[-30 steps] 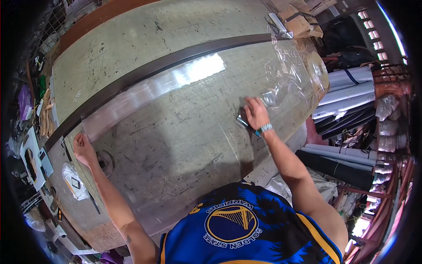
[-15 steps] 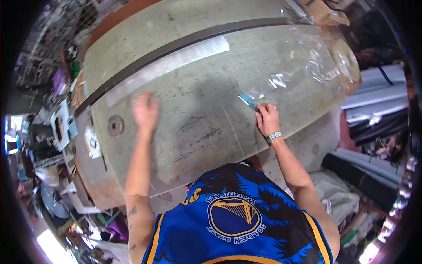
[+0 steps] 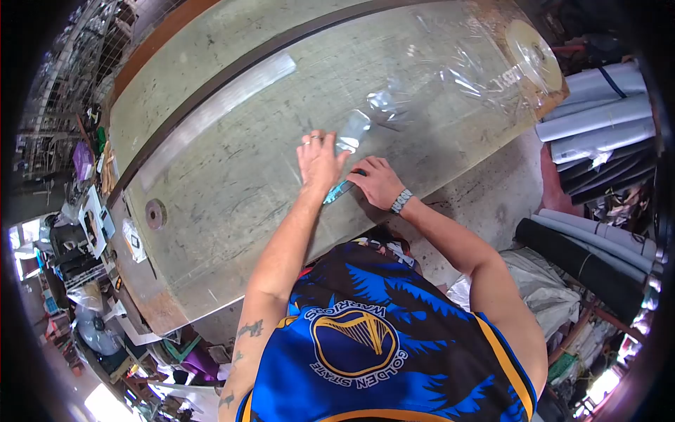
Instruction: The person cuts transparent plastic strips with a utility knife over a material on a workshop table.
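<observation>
My left hand (image 3: 320, 160) lies on the worktable (image 3: 232, 232), its fingers stretched out and its thumb beside the near end of a clear plastic sheet (image 3: 354, 130). Close on its right, my right hand (image 3: 380, 184) is closed around a blue utility knife (image 3: 339, 191). The knife slants down and to the left, with its tip low by my left wrist. My right fingers cover the rear part of its handle. The plastic sheet is shiny and runs away from my hands toward the upper right.
A dark metal bar (image 3: 232, 77) crosses the table, with a whitish translucent strip (image 3: 225, 116) alongside. A round metal weight (image 3: 155, 214) sits at the left. At the right end is a large roll of clear film (image 3: 531, 53). Rolled grey and black material (image 3: 598, 119) lies beyond the table's right edge.
My left hand has moved right, down onto the table by the plastic. My right hand has shifted left, and the knife now points down-left instead of up-left. The view has shifted.
</observation>
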### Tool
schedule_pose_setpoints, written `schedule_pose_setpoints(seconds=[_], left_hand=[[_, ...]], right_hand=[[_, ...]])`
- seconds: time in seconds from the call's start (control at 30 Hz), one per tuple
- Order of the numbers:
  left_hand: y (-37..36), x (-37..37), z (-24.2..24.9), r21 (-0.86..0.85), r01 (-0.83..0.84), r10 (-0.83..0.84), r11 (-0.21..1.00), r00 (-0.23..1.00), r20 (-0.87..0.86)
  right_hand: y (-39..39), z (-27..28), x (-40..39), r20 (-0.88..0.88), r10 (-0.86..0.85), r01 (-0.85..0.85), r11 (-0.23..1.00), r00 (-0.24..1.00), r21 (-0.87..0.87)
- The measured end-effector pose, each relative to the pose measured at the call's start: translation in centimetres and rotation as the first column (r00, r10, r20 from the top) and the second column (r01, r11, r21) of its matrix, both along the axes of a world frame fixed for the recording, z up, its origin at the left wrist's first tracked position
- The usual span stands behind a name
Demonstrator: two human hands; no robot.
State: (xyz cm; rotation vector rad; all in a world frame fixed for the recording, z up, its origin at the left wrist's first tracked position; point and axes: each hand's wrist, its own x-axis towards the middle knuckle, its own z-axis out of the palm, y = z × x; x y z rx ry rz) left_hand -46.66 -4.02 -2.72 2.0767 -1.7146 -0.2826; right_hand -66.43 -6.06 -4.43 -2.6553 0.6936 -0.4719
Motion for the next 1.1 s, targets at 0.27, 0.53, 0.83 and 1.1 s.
schedule_pose_setpoints(seconds=[0.27,0.53,0.83,1.1], left_hand=[[3.2,6.0,-0.9,-0.126,-0.077,0.071,0.989,0.996,-0.051],[10.2,5.3,6.3,0.356,-0.098,0.291,0.929,0.789,-0.541],[18.0,7.9,11.3,0.225,-0.277,0.356,0.934,0.772,-0.527],[28.9,13.3,11.5,0.375,-0.429,0.566,0.822,0.690,-0.451]], right_hand=[[-7.6,-0.4,-6.2,-0.040,-0.112,0.110,0.993,0.993,-0.051],[-8.2,3.9,2.9,0.314,0.182,-0.200,0.980,0.932,0.025],[0.0,4.1,16.0,0.191,0.536,-0.453,0.413,0.822,0.790],[-2.5,7.6,16.6,-0.126,0.798,-0.527,0.498,0.589,0.689]])
